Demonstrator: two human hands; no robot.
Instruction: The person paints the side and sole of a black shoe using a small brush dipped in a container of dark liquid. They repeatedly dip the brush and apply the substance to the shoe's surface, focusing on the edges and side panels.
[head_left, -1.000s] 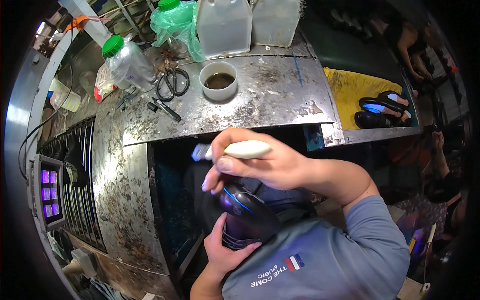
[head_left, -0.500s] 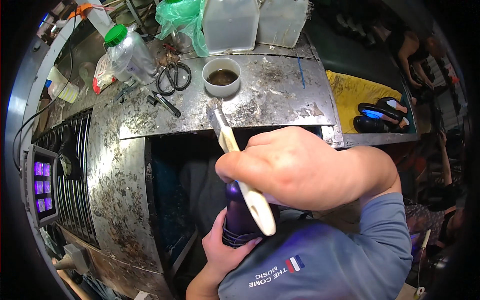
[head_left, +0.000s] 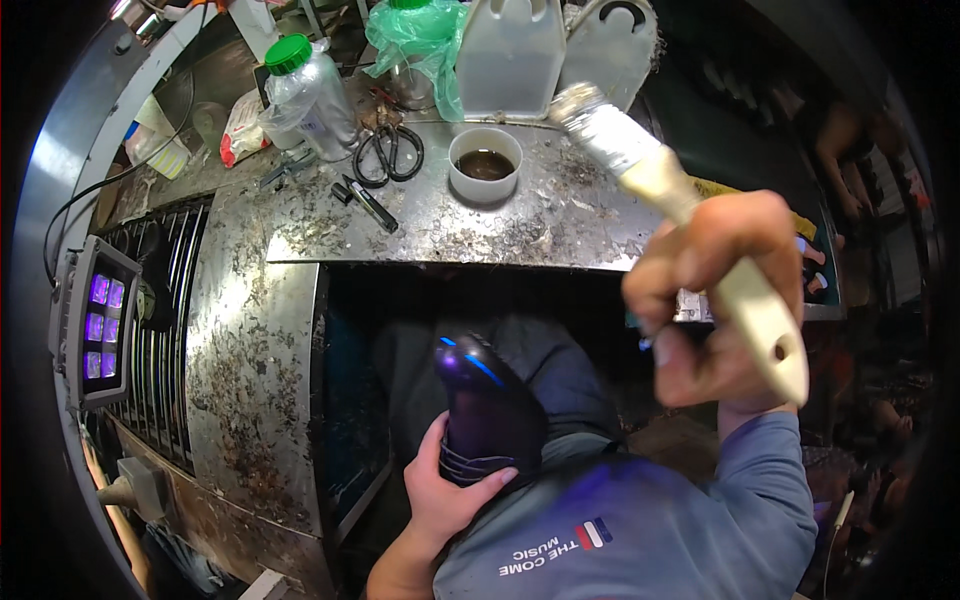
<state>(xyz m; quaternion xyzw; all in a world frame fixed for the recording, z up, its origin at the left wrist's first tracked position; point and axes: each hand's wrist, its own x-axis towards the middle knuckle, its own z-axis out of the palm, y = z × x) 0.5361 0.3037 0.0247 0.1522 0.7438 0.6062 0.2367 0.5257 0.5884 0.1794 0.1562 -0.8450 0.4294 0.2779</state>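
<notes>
Shoe (head_left: 488,410) (dark, glossy, with a blue glint on the upper) sits low in front of the torso, below the table (head_left: 560,215) edge, gripped from underneath by the left hand (head_left: 440,495); fingers wrapped tight round it, thumb up the side. Right hand (head_left: 715,300) is closed on the pale handle of a flat brush (head_left: 660,170), bristles raised up and away toward the table, well apart from the shoe. White cup (head_left: 485,163) of brown liquid stands on the table just left of the bristles, not touching them.

Judgement on doing the brushing well:
- load the bristles lightly at the cup, wipe excess on the rim (drips would land on the lap)
- keep the left grip low on the shoe so fingers stay off the area being coated
- tilt the shoe toward the light; it sits in shadow and thin spots would be hard to read
- thin, even strokes in one direction

Scissors (head_left: 390,152) and a green-capped bottle (head_left: 312,95) lie further left, out of the working path. Purple lamp box (head_left: 97,320) at far left.
</notes>
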